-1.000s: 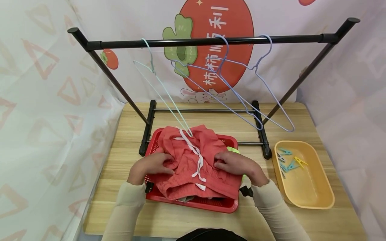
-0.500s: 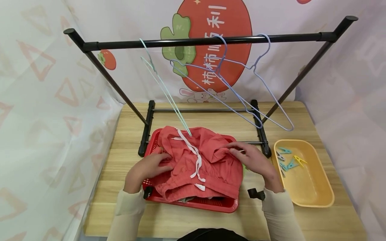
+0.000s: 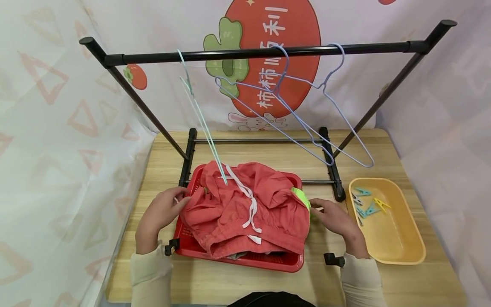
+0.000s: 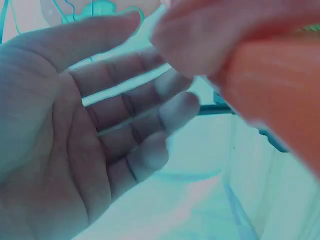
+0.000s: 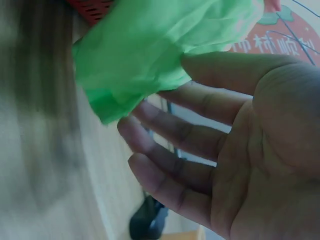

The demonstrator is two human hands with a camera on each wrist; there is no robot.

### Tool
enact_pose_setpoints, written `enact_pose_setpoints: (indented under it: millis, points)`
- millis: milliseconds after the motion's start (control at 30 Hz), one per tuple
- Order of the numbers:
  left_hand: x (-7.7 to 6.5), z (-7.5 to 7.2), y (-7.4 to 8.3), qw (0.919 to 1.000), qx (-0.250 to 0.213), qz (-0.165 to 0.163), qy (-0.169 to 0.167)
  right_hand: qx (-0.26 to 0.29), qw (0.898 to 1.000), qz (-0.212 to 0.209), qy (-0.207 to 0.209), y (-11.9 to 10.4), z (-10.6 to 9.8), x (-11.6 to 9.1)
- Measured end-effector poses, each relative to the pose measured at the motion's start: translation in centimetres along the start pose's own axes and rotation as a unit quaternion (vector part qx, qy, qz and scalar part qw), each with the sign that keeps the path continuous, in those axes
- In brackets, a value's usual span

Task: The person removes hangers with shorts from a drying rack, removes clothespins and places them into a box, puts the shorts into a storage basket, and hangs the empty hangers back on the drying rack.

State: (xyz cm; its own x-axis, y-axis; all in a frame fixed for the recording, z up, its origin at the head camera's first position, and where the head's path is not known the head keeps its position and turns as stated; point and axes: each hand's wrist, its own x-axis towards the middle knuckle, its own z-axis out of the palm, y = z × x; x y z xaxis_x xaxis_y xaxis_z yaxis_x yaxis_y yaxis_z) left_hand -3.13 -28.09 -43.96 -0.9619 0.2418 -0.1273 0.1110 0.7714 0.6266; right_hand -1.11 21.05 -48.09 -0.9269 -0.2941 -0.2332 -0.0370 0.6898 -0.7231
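Red shorts (image 3: 234,213) with a white drawstring lie spread over a red plastic basket (image 3: 264,263). Bright green cloth (image 3: 301,197) shows from under their right side. My left hand (image 3: 163,215) is at the basket's left edge, beside the shorts; in the left wrist view its fingers are loosely bent and the thumb stands apart from the blurred red fabric (image 4: 200,45). At the basket's right, my right hand (image 3: 335,219) pinches the edge of the green cloth (image 5: 140,55) between thumb and index finger, the other fingers loosely bent below it.
A black rack (image 3: 238,54) stands behind the basket. From its bar hang a mint hanger (image 3: 203,123) and two blue hangers (image 3: 284,102); the mint one reaches down to the shorts. A yellow tray (image 3: 395,230) with several clothespins (image 3: 364,209) sits at the right.
My left hand has left the shorts and moved left to the basket's edge. My right hand has left the shorts and moved to the green cloth. The mint hanger has swung left.
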Motion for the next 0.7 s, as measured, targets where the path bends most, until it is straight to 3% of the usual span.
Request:
enact_pose_setpoints:
  millis: [267,400,500,700]
  points:
    - [0.0,0.3,-0.3,0.9973,0.013,-0.070,-0.019,0.094,0.995,-0.015,-0.025,0.4,0.4,-0.1]
    - [-0.2,0.2,-0.2,0.9931,0.012,-0.100,-0.059,0.125,0.992,-0.032,-0.010,-0.2,-0.2,-0.3]
    - [-0.2,0.0,-0.1,0.9904,0.005,-0.113,-0.080,0.141,0.989,-0.047,0.014,-0.8,-0.8,-0.3]
    - [-0.1,0.0,0.1,0.9900,0.006,-0.114,-0.084,0.151,0.986,-0.072,0.018,-2.0,-1.2,0.4]
